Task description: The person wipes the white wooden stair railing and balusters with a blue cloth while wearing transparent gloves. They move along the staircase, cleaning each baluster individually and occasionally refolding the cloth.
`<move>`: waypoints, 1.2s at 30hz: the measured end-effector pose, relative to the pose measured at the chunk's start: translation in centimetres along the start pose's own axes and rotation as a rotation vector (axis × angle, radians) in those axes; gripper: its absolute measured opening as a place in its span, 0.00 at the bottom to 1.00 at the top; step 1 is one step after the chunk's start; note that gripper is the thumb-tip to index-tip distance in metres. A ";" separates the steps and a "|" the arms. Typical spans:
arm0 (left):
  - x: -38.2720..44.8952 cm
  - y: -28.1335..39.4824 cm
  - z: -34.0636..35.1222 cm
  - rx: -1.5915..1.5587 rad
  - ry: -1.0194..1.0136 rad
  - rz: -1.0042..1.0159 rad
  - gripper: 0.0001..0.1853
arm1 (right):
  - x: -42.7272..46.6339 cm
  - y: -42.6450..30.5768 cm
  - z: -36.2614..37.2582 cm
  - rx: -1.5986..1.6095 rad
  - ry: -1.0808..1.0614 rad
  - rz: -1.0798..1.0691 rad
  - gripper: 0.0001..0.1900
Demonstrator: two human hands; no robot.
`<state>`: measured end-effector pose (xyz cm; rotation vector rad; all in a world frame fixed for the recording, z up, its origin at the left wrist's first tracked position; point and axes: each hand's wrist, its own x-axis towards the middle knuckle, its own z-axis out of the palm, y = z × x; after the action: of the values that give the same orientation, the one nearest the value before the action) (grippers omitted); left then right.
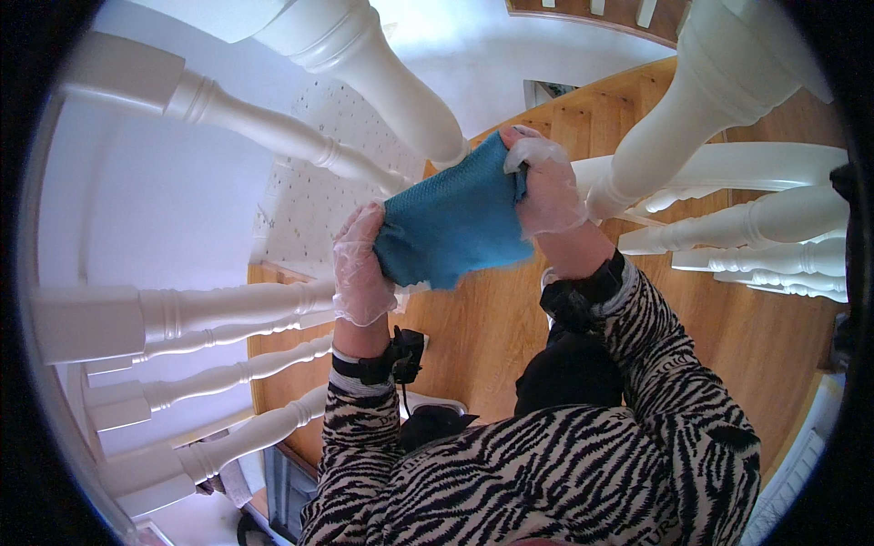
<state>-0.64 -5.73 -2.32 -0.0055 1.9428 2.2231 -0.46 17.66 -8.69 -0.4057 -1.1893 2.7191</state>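
Observation:
A blue textured cloth (457,218) is stretched between my two hands, in front of my body and above the wooden floor. My left hand (363,265), in a clear plastic glove, grips its left edge. The cloth's upper right part is held by my right hand (546,181), gloved in the same thin plastic, with a bit of the cloth folded at the fingers. A thick white turned newel post (403,95) stands just beyond the cloth. Both wrists wear black straps, and a small black device sits on the left one.
White turned balusters (239,307) line my left side. More white balusters (751,218) and a thick white post (689,102) stand at my right. Wooden stairs (587,123) lie beyond the cloth, beside a white wall. A white radiator (785,491) is at the lower right.

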 end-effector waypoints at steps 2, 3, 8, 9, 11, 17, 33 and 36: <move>0.2 -0.1 0.0 0.051 -0.018 0.009 0.10 | 1.3 0.6 0.2 -0.148 0.009 -0.157 0.08; 0.3 0.0 0.1 0.073 -0.035 -0.007 0.10 | 2.0 0.8 0.4 -0.092 -0.019 -0.167 0.09; 1.0 0.5 0.8 0.870 -0.253 0.551 0.10 | 4.1 0.4 1.9 -0.038 0.063 -0.097 0.11; 1.1 0.4 1.2 0.819 -0.236 0.526 0.11 | 4.3 0.3 2.2 -0.013 0.047 -0.109 0.09; 1.3 0.2 2.0 0.666 -0.178 0.411 0.11 | 5.1 0.0 2.9 -0.028 0.086 0.001 0.12; 2.2 -0.3 4.5 0.082 -0.056 -0.067 0.12 | 9.3 -0.5 3.7 -0.499 -0.087 -0.539 0.15; 2.3 -0.6 2.5 0.082 -0.026 0.051 0.14 | 5.6 -3.1 2.9 -1.383 0.005 -0.953 0.09; 2.8 -0.1 3.4 0.116 -0.053 -0.007 0.13 | 6.7 -2.4 3.8 -0.282 0.089 -0.123 0.07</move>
<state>-2.96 -1.98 -2.32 0.0627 2.0369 2.0805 -7.96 18.21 -5.70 -0.4643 -1.5226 2.4104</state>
